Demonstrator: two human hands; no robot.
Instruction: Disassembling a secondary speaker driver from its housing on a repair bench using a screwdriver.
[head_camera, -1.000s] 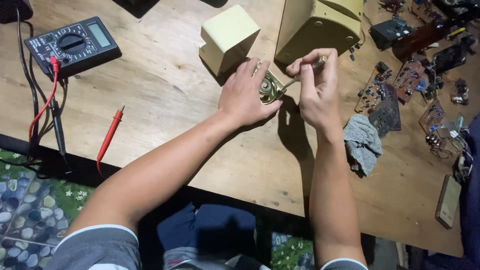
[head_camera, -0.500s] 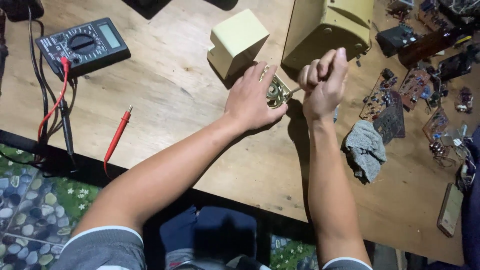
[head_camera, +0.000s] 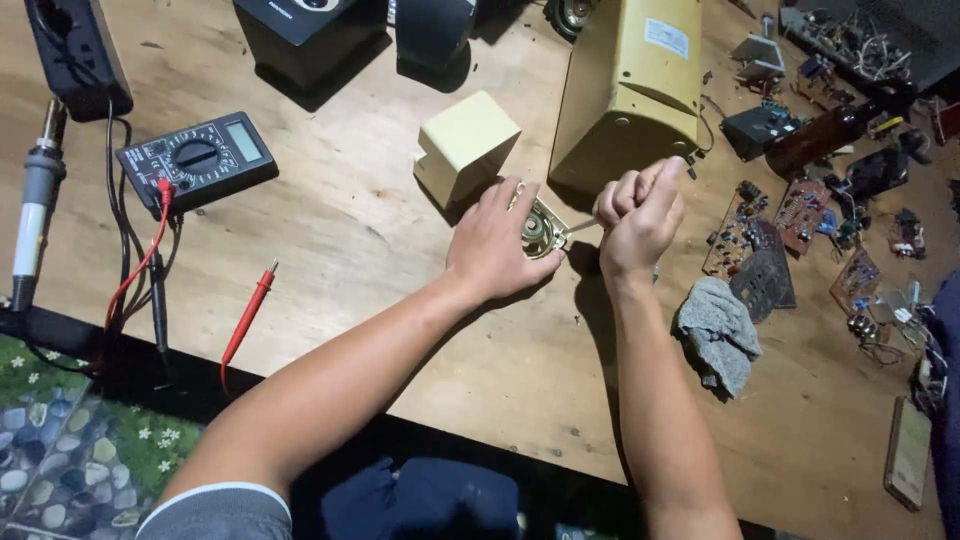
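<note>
The left hand (head_camera: 497, 243) presses its fingers around a small round metal part (head_camera: 540, 231) to steady it on the wooden table (head_camera: 350, 240), while the right hand (head_camera: 640, 212), at three o'clock, fists a thin tool (head_camera: 580, 226) into it.

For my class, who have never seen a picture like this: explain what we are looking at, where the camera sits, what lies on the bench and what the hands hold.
The view comes from a camera on the person's head, looking down at a wooden bench. The left hand steadies a small round metal part. The right hand is closed in a fist around a thin tool whose tip meets that part. Around them lie a multimeter with a red probe, a cream box, a larger cream housing, a grey rag and loose circuit boards.
</note>
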